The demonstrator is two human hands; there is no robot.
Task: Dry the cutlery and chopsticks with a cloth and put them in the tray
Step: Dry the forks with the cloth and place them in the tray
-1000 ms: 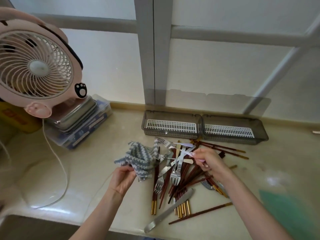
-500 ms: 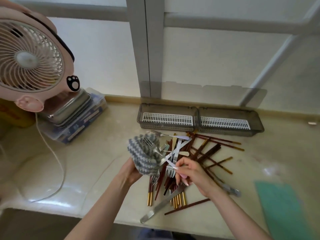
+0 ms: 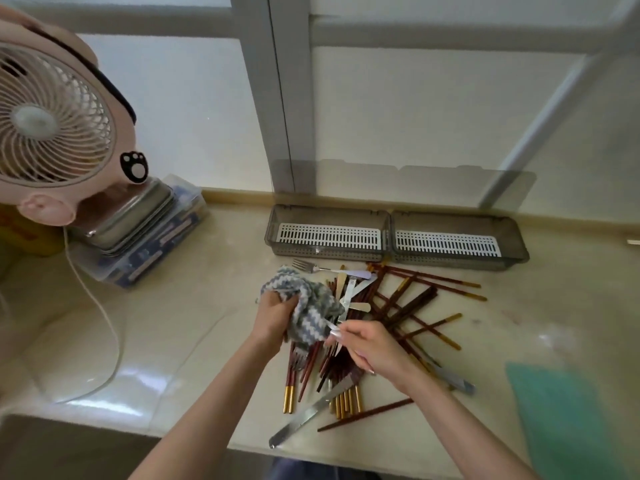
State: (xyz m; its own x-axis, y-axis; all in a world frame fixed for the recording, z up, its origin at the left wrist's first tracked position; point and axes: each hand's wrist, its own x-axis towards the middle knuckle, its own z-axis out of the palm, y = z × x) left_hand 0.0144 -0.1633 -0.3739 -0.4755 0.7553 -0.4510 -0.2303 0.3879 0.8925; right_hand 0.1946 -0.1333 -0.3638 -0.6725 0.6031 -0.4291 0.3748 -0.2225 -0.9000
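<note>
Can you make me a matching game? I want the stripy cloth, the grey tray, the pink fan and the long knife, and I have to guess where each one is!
Things:
1. cloth
2. tray
3. fan
4. knife

Places:
A. near the front edge of the counter
B. at the far left
C. gripped in the left hand
D. by the window, behind the chopsticks

Pairs: 1-C, 2-D, 3-B, 4-A
</note>
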